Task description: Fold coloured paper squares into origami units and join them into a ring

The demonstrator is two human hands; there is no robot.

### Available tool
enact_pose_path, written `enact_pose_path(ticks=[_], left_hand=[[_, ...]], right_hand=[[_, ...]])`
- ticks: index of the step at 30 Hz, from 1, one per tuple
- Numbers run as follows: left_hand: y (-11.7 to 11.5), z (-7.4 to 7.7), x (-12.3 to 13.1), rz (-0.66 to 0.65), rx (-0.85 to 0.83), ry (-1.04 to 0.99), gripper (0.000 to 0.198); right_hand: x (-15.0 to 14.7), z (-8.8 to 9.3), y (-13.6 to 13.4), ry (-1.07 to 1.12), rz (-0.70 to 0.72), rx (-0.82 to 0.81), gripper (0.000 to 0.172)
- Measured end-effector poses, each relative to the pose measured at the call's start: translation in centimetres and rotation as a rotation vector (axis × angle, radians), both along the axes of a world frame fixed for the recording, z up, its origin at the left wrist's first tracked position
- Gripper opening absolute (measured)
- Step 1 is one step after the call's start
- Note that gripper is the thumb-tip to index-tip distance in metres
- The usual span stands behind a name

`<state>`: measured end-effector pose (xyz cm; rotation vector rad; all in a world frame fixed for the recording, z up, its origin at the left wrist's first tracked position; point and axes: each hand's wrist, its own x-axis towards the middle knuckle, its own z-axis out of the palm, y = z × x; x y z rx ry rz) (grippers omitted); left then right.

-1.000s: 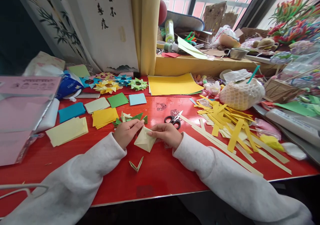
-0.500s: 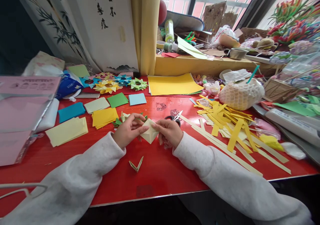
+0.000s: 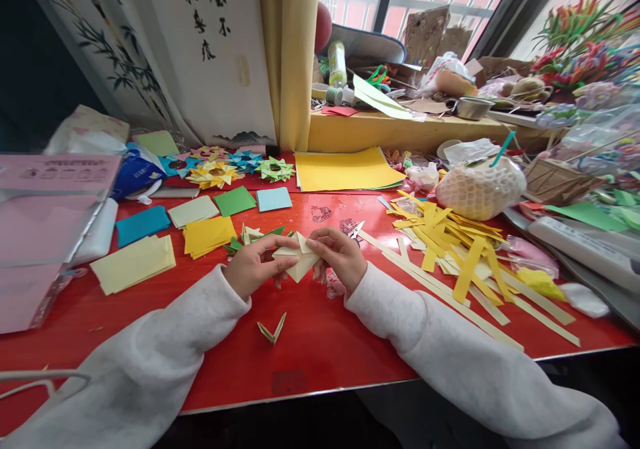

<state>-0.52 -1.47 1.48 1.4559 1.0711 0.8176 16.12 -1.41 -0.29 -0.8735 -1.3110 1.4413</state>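
Note:
My left hand point(image 3: 253, 266) and my right hand point(image 3: 337, 256) pinch a folded piece of pale yellow paper point(image 3: 299, 260) between them, held just above the red table point(image 3: 310, 349). Both hands are closed on it, the left at its left edge, the right at its top right. A small folded pale yellow V-shaped piece point(image 3: 273, 330) lies on the table in front of my hands. Behind my left hand sit green and pale folded pieces point(image 3: 253, 234). Scissors point(image 3: 357, 229) are mostly hidden behind my right hand.
Stacks of coloured paper squares point(image 3: 207, 234) lie at left, finished paper stars point(image 3: 215, 172) behind them. Yellow paper strips point(image 3: 450, 242) spread at right beside a netted round object point(image 3: 480, 189). A yellow sheet point(image 3: 345, 168) lies at the back. A pink box point(image 3: 45, 229) stands far left.
My hands have lifted the folded paper off the table and moved it slightly away from me, turning it; it now covers most of the scissors.

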Motion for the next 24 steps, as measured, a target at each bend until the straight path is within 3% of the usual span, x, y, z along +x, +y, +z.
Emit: enact_pose_path(ticks=[11,17,21,24], left_hand=[[0.5,-0.8,-0.4,0.077,0.076,-0.033,0.020],[0.4,-0.7,-0.3,0.099,0.070,-0.101,0.028],[0.4,-0.6,-0.2,0.096,0.040,-0.139,0.040],[0.5,-0.6,-0.2,0.124,-0.015,-0.154,0.035]], right_hand=[[-0.2,0.2,-0.2,-0.007,0.043,0.017,0.020],[-0.1,-0.2,-0.1,0.019,0.094,0.048,0.021],[-0.2,-0.7,0.1,0.013,0.048,0.108,0.014],[-0.1,-0.8,0.3,0.044,0.023,0.127,0.018]])
